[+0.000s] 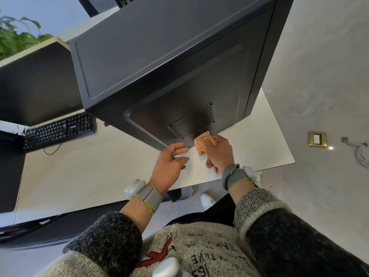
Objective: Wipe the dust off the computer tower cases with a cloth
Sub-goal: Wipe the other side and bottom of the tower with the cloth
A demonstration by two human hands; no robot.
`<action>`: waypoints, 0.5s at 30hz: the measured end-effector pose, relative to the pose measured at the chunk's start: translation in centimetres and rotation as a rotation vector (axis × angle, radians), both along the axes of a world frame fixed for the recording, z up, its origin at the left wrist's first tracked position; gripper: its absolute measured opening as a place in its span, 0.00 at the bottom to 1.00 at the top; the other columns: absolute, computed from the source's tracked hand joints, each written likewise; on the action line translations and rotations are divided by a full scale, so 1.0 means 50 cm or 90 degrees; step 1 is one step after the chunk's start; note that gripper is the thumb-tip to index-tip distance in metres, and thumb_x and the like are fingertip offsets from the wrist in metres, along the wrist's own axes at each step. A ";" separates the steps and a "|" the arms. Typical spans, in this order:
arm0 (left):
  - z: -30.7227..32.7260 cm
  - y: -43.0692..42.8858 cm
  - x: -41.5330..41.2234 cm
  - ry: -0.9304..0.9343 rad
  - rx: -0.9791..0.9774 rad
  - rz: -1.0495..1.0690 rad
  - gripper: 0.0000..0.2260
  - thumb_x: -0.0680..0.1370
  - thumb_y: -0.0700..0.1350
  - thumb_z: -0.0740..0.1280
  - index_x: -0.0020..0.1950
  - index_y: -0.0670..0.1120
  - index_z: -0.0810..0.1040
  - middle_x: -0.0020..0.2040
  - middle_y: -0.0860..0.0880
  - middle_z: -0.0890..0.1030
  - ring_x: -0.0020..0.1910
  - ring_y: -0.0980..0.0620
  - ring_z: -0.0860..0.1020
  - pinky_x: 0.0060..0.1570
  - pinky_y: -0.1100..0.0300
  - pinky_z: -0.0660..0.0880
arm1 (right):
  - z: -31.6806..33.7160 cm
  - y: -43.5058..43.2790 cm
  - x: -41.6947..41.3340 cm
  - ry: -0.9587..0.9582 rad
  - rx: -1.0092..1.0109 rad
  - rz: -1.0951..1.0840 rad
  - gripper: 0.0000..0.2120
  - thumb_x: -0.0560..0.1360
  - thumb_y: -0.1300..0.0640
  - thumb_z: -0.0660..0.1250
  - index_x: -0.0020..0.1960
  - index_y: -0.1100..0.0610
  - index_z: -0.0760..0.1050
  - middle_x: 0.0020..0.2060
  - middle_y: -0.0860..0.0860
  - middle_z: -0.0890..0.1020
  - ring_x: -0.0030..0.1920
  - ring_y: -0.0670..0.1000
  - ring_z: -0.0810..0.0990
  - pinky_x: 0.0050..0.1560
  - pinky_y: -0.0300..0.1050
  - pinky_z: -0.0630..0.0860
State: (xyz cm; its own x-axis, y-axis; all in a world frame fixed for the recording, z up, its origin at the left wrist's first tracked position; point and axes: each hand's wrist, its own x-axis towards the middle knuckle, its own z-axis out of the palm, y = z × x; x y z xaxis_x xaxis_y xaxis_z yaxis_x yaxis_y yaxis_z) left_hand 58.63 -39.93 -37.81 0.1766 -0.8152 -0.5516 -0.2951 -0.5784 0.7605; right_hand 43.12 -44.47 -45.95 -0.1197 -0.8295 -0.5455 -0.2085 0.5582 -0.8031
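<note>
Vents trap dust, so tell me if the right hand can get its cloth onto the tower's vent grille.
Probably yes: the right hand grips the cloth just beside the vent grille, with nothing between them.

The person is wearing a fuzzy cream knit sweater (199, 248) bearing black scribbled lettering and a red mark. Its dark charcoal sleeves (105, 236) are looking woolly, the right one ending in a speckled grey-and-white cuff (255, 198). Grey fabric wristbands (147, 198) edged in lime green are sitting behind the left hand (169, 164) and right hand (219, 154), each carrying a white rounded pod (135, 186). Dark trousers (215, 212) and white shoes (207, 199) are showing below.
</note>
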 end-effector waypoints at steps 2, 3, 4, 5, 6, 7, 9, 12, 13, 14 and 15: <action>0.001 -0.003 -0.001 0.000 -0.003 -0.006 0.19 0.81 0.34 0.66 0.70 0.49 0.75 0.61 0.53 0.83 0.56 0.52 0.84 0.57 0.55 0.82 | 0.003 -0.005 -0.005 0.001 -0.016 -0.012 0.09 0.79 0.50 0.64 0.45 0.54 0.78 0.30 0.57 0.79 0.25 0.60 0.80 0.22 0.38 0.66; 0.001 -0.004 -0.001 0.001 -0.002 -0.007 0.19 0.81 0.34 0.66 0.70 0.49 0.75 0.62 0.53 0.83 0.57 0.52 0.84 0.58 0.54 0.82 | 0.007 -0.006 -0.002 0.001 -0.055 -0.027 0.10 0.78 0.48 0.65 0.43 0.53 0.77 0.31 0.55 0.79 0.28 0.60 0.80 0.25 0.39 0.66; -0.001 -0.003 -0.002 0.003 -0.001 -0.004 0.19 0.81 0.34 0.66 0.70 0.49 0.75 0.62 0.53 0.83 0.56 0.52 0.84 0.58 0.53 0.82 | 0.012 -0.004 0.001 0.000 -0.099 -0.043 0.11 0.77 0.47 0.66 0.41 0.53 0.76 0.30 0.52 0.79 0.30 0.61 0.79 0.27 0.41 0.68; -0.002 -0.003 -0.001 0.004 0.000 -0.003 0.19 0.81 0.34 0.66 0.70 0.49 0.75 0.61 0.53 0.83 0.56 0.53 0.84 0.58 0.53 0.82 | 0.021 0.000 0.005 0.002 -0.138 -0.052 0.12 0.77 0.46 0.66 0.40 0.52 0.75 0.30 0.50 0.78 0.32 0.61 0.79 0.28 0.45 0.71; -0.004 -0.002 -0.001 0.004 0.001 -0.004 0.19 0.81 0.34 0.66 0.70 0.49 0.76 0.61 0.53 0.83 0.56 0.53 0.84 0.58 0.53 0.82 | 0.027 0.003 0.006 0.007 -0.155 -0.053 0.12 0.77 0.45 0.66 0.40 0.51 0.75 0.30 0.49 0.78 0.33 0.61 0.80 0.29 0.48 0.74; -0.004 -0.002 0.000 0.003 0.003 -0.008 0.19 0.81 0.34 0.67 0.69 0.50 0.76 0.62 0.53 0.83 0.56 0.53 0.84 0.58 0.53 0.82 | 0.027 0.007 0.007 0.009 -0.145 -0.046 0.12 0.78 0.46 0.65 0.40 0.51 0.76 0.30 0.50 0.79 0.31 0.61 0.80 0.28 0.49 0.75; -0.006 -0.003 0.002 0.006 -0.001 -0.006 0.19 0.81 0.34 0.67 0.70 0.49 0.76 0.62 0.53 0.83 0.57 0.52 0.84 0.58 0.52 0.82 | 0.016 0.005 0.001 -0.009 -0.054 -0.024 0.11 0.80 0.49 0.64 0.43 0.53 0.77 0.29 0.54 0.79 0.25 0.60 0.79 0.22 0.44 0.71; -0.010 -0.003 0.004 0.013 -0.008 0.002 0.18 0.81 0.34 0.67 0.70 0.48 0.76 0.61 0.53 0.84 0.56 0.52 0.84 0.57 0.53 0.82 | 0.021 -0.007 -0.014 -0.025 0.043 -0.019 0.12 0.81 0.51 0.64 0.46 0.59 0.77 0.24 0.56 0.77 0.20 0.57 0.75 0.20 0.38 0.65; -0.010 -0.002 0.006 0.012 -0.011 0.003 0.18 0.81 0.34 0.67 0.69 0.48 0.77 0.61 0.53 0.84 0.56 0.52 0.84 0.57 0.52 0.82 | 0.031 -0.011 -0.017 -0.028 0.031 -0.026 0.12 0.80 0.51 0.64 0.45 0.59 0.76 0.24 0.56 0.76 0.19 0.56 0.74 0.20 0.37 0.64; -0.010 -0.002 0.009 0.011 -0.012 0.007 0.18 0.81 0.34 0.67 0.69 0.48 0.77 0.60 0.52 0.84 0.56 0.52 0.85 0.57 0.52 0.82 | 0.042 -0.013 -0.014 -0.038 0.001 -0.037 0.12 0.80 0.52 0.65 0.43 0.59 0.74 0.24 0.56 0.75 0.18 0.56 0.73 0.20 0.37 0.63; -0.011 0.001 0.012 0.013 -0.009 0.011 0.18 0.81 0.33 0.67 0.68 0.48 0.77 0.60 0.52 0.84 0.56 0.51 0.85 0.58 0.51 0.82 | 0.052 -0.010 -0.010 -0.049 -0.034 -0.049 0.12 0.80 0.53 0.65 0.41 0.59 0.74 0.24 0.55 0.75 0.18 0.56 0.73 0.20 0.36 0.62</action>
